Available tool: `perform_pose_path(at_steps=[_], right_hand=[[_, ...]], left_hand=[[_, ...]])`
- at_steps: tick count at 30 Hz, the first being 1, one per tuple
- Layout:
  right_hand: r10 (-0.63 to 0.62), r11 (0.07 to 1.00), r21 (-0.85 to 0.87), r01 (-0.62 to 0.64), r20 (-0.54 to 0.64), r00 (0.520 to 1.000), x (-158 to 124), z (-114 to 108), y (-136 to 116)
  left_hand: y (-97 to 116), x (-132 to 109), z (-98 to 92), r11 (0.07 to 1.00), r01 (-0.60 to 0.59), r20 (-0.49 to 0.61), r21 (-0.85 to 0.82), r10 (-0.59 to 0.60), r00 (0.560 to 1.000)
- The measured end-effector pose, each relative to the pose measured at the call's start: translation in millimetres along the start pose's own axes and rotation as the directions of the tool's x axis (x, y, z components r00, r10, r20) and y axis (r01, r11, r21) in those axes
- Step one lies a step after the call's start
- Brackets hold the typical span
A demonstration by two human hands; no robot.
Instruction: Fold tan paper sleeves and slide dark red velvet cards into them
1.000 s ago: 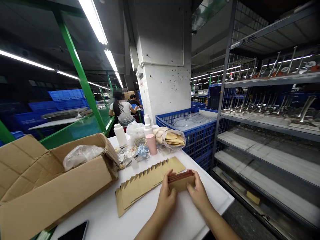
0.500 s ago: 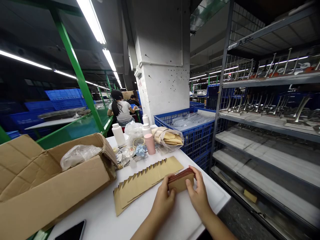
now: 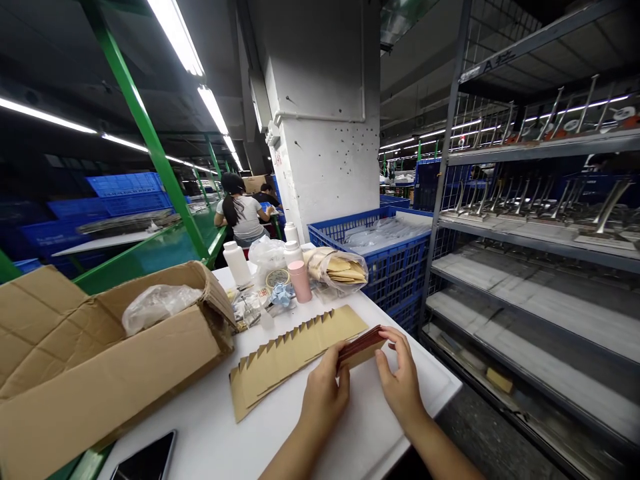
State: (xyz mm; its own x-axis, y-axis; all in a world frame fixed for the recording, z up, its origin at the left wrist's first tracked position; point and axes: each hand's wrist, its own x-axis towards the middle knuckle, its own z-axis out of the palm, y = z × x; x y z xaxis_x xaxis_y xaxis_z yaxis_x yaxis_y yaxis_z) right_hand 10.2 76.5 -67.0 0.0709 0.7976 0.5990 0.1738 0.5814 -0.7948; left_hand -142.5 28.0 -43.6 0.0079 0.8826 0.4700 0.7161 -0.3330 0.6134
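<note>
My left hand [image 3: 325, 395] grips the near end of a small stack of brown kraft paper envelopes [image 3: 361, 345] with dark red edges, held just above the white table [image 3: 280, 433]. My right hand [image 3: 400, 381] is at the stack's right side, fingers curled with the fingertips on its far end. A fanned row of the same brown envelopes [image 3: 295, 350] lies flat on the table just left of my hands, overlapping like a saw edge.
An open cardboard box [image 3: 100, 360] with a plastic bag fills the left. Bottles, a pink cup [image 3: 301, 281] and a bag of envelopes [image 3: 340, 270] stand behind. A phone [image 3: 145, 460] lies near the front edge. Blue crates [image 3: 390, 257] and metal shelving [image 3: 540, 233] stand on the right; people sit further back.
The stack has tilted from lying flat-faced to edge-up, its far end raised. My right hand has loosened from clasping the side to touching the far end. The view shifted slightly.
</note>
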Motion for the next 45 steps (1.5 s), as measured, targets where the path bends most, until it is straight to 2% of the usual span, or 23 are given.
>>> perform_pose_path(at_steps=[7, 15, 21, 26, 31, 37, 40, 45], right_hand=[[0.092, 0.996, 0.028, -0.090, -0.100, 0.991, -0.5, -4.0, 0.1], [0.010, 0.999, 0.045, -0.003, -0.142, 0.990, 2.5, -6.0, -2.7], [-0.051, 0.999, -0.008, 0.051, -0.150, 0.987, 9.8, -13.6, -8.0], [0.007, 1.000, 0.013, -0.005, -0.150, 0.989, 15.8, -20.6, -13.8], [0.035, 0.999, 0.025, -0.031, -0.158, 0.987, 19.4, -25.3, -21.5], [0.045, 0.999, 0.032, -0.041, -0.131, 0.990, 24.8, -31.2, -27.8], [0.052, 0.998, 0.042, -0.048, -0.118, 0.992, 26.3, -32.4, -29.7], [0.032, 0.997, 0.070, -0.023, -0.125, 0.992, 25.4, -32.1, -26.7]], left_hand=[[5.5, -0.5, -1.1, 0.998, -0.055, 0.006, 0.024, 0.055, 0.998], [7.2, 0.2, -1.3, 0.997, -0.045, 0.029, -0.067, 0.047, 0.998], [11.7, -0.1, -3.9, 0.989, -0.134, -0.002, 0.059, 0.134, 0.991], [13.8, -0.8, -4.4, 0.943, -0.288, -0.003, 0.165, 0.292, 0.956], [14.5, -1.9, -4.3, 0.865, -0.442, 0.021, 0.239, 0.450, 0.893], [16.6, -1.5, -4.9, 0.811, -0.515, 0.059, 0.279, 0.520, 0.852], [17.5, -2.5, -4.4, 0.826, -0.500, 0.068, 0.261, 0.501, 0.863], [19.2, -5.2, -2.5, 0.914, -0.370, 0.047, 0.166, 0.368, 0.929]])
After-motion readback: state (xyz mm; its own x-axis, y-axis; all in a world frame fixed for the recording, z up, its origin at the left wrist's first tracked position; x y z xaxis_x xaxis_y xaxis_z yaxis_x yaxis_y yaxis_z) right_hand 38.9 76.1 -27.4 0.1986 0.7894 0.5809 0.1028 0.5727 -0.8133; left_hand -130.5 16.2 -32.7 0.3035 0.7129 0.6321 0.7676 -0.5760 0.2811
